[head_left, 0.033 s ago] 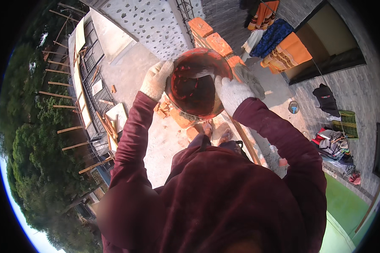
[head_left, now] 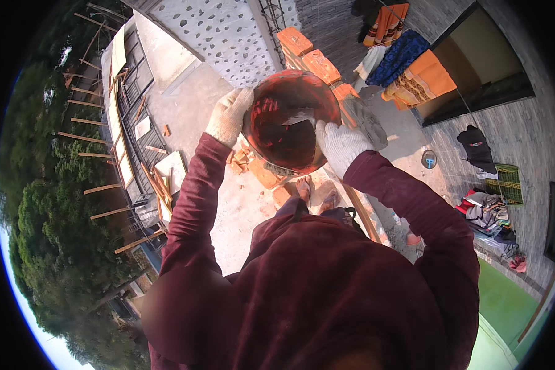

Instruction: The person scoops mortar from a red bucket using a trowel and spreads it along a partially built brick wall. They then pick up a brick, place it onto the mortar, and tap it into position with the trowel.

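Note:
My left hand (head_left: 230, 116), in a knitted white glove, grips the left rim of a round bucket (head_left: 322, 95). The bucket has a reddish, smeared inside wall and a dark hollow, and its mouth is turned up toward me. My right hand (head_left: 341, 147), gloved too, is closed at the bucket's right side. From its fingers a pale metal blade, like a trowel's (head_left: 300, 116), reaches into the bucket; its handle is hidden in the glove. How much mortar lies inside cannot be made out.
Just beyond the bucket runs a low wall of orange bricks (head_left: 320, 66). Broken brick pieces (head_left: 240, 159) lie by my feet (head_left: 304, 188). Laundry (head_left: 420, 77) hangs at the right. Boards and timber (head_left: 158, 191) stand along the left edge.
My right hand and the blade have moved slightly toward me inside the bucket. My left hand keeps its grip on the rim, and the bucket has hardly shifted.

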`<move>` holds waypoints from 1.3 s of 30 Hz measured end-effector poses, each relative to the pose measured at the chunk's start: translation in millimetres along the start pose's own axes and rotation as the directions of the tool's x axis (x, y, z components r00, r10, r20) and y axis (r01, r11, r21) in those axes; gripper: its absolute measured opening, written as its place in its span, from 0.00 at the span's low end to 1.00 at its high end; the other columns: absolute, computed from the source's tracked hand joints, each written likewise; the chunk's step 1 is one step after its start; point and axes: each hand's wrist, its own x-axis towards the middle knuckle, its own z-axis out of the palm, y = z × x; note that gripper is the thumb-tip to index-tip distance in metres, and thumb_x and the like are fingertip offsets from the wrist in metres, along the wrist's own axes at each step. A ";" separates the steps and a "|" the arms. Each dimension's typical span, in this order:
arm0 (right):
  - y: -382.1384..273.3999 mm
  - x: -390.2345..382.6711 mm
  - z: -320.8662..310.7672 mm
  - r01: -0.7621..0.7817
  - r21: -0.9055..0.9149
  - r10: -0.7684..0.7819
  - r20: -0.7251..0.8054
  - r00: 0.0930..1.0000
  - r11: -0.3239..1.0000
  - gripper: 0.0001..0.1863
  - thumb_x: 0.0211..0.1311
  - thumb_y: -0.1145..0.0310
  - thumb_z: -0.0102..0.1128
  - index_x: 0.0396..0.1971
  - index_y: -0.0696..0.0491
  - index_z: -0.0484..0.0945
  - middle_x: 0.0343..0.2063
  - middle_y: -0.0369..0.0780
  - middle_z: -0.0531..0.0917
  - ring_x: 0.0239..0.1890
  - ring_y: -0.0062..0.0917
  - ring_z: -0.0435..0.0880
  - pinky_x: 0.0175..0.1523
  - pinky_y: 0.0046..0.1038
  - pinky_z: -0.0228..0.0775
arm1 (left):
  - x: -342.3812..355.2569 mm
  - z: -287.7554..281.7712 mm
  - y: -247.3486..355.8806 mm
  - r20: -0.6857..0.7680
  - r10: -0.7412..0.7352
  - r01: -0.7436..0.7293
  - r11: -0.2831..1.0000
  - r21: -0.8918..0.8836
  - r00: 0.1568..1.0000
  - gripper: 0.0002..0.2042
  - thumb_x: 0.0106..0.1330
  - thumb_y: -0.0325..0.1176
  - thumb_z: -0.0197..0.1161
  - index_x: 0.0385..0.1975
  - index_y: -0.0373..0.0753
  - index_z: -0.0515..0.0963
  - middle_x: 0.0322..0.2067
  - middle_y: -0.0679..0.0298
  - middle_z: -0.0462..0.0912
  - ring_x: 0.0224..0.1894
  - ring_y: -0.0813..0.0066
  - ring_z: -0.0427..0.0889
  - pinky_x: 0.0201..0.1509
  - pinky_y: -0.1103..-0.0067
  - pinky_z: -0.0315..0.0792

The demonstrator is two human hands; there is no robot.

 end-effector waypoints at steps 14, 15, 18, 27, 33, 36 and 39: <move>-3.5 2.4 -25.4 0.020 0.078 -0.034 0.181 0.983 0.997 0.18 0.67 0.70 0.55 0.55 0.60 0.71 0.37 0.46 0.83 0.36 0.34 0.89 0.35 0.34 0.83 | -11.9 -12.6 33.7 -0.085 -0.005 0.018 0.988 0.156 0.996 0.19 0.79 0.47 0.55 0.33 0.36 0.78 0.20 0.71 0.75 0.21 0.85 0.73 0.25 0.81 0.68; -1.5 6.4 -34.1 0.048 0.084 -0.060 0.140 0.988 0.995 0.19 0.67 0.70 0.55 0.55 0.61 0.71 0.37 0.46 0.83 0.36 0.33 0.89 0.34 0.34 0.83 | -16.8 -13.0 43.1 -0.079 -0.038 0.051 0.984 0.173 0.996 0.19 0.79 0.47 0.55 0.34 0.36 0.79 0.21 0.71 0.75 0.23 0.85 0.73 0.27 0.81 0.68; 0.0 40.0 -50.6 -0.055 -0.038 0.052 -0.085 0.995 0.998 0.21 0.66 0.71 0.56 0.57 0.62 0.72 0.34 0.47 0.83 0.38 0.34 0.89 0.34 0.35 0.83 | -12.8 -4.2 53.6 -0.045 -0.051 0.059 0.975 0.215 0.998 0.20 0.79 0.47 0.54 0.35 0.35 0.80 0.21 0.71 0.76 0.25 0.84 0.73 0.30 0.80 0.69; 30.1 59.6 -18.2 -0.154 0.343 -0.021 0.456 0.890 0.927 0.15 0.61 0.65 0.60 0.45 0.57 0.83 0.36 0.52 0.88 0.44 0.47 0.88 0.48 0.42 0.80 | -22.6 13.8 57.4 0.058 0.211 -0.217 0.903 0.372 0.976 0.20 0.79 0.46 0.54 0.37 0.34 0.82 0.22 0.70 0.75 0.27 0.83 0.75 0.33 0.79 0.71; 28.6 26.2 -0.7 -0.282 0.793 -0.320 0.504 0.803 0.541 0.16 0.59 0.57 0.62 0.33 0.57 0.78 0.23 0.43 0.81 0.24 0.32 0.85 0.32 0.35 0.76 | -52.6 16.1 76.7 0.090 0.058 -0.078 0.966 0.248 0.994 0.18 0.78 0.47 0.57 0.32 0.38 0.79 0.22 0.75 0.72 0.25 0.86 0.71 0.29 0.81 0.66; 6.2 9.6 8.7 -0.329 0.899 -0.324 0.415 0.850 0.288 0.13 0.59 0.61 0.62 0.27 0.56 0.74 0.21 0.40 0.80 0.22 0.28 0.81 0.30 0.32 0.74 | -58.7 4.4 61.7 0.052 0.085 -0.093 0.980 0.173 0.995 0.17 0.77 0.46 0.59 0.33 0.38 0.80 0.22 0.75 0.74 0.26 0.87 0.71 0.30 0.82 0.67; -14.6 -2.6 -1.6 -0.435 0.895 -0.307 0.443 0.842 0.098 0.12 0.61 0.61 0.62 0.29 0.55 0.75 0.17 0.36 0.74 0.17 0.24 0.78 0.24 0.31 0.72 | -66.1 13.4 49.2 -0.099 0.133 -0.111 0.974 0.198 0.986 0.16 0.77 0.44 0.59 0.34 0.37 0.80 0.24 0.73 0.76 0.27 0.86 0.71 0.31 0.82 0.67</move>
